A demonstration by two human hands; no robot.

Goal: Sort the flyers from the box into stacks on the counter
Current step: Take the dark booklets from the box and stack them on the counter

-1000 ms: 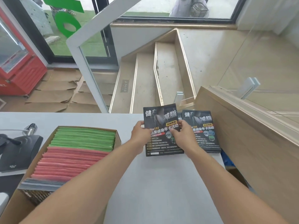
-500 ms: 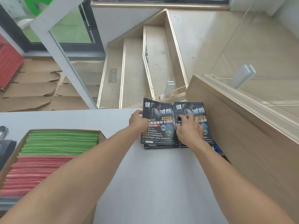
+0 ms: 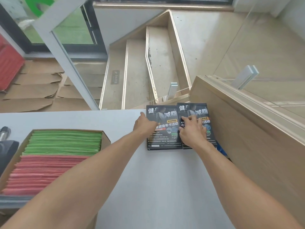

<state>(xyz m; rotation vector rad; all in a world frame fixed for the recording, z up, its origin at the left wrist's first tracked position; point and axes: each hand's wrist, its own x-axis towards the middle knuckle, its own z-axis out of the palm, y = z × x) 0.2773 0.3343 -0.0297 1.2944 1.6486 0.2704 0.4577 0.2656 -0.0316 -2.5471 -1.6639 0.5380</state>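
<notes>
Two stacks of black flyers lie side by side at the far right of the white counter [image 3: 148,187]: a left stack [image 3: 166,129] and a right stack [image 3: 200,113]. My left hand [image 3: 144,125] touches the left edge of the left stack, fingers pointing forward. My right hand [image 3: 192,131] rests on the seam between the stacks, fingertips pressing on the right one. A cardboard box [image 3: 105,138] at the left holds upright green flyers [image 3: 64,142], pink flyers [image 3: 41,174] and grey ones at its near end.
A wooden partition [image 3: 247,146] topped with glass rises right beside the stacks. Beyond the counter's far edge, stairs [image 3: 140,71] drop away. A dark device [image 3: 6,151] sits left of the box.
The flyers held up in both hands a second ago now lie flat as the left stack beside the right one. My hands have flattened against the stacks. The camera has tilted down.
</notes>
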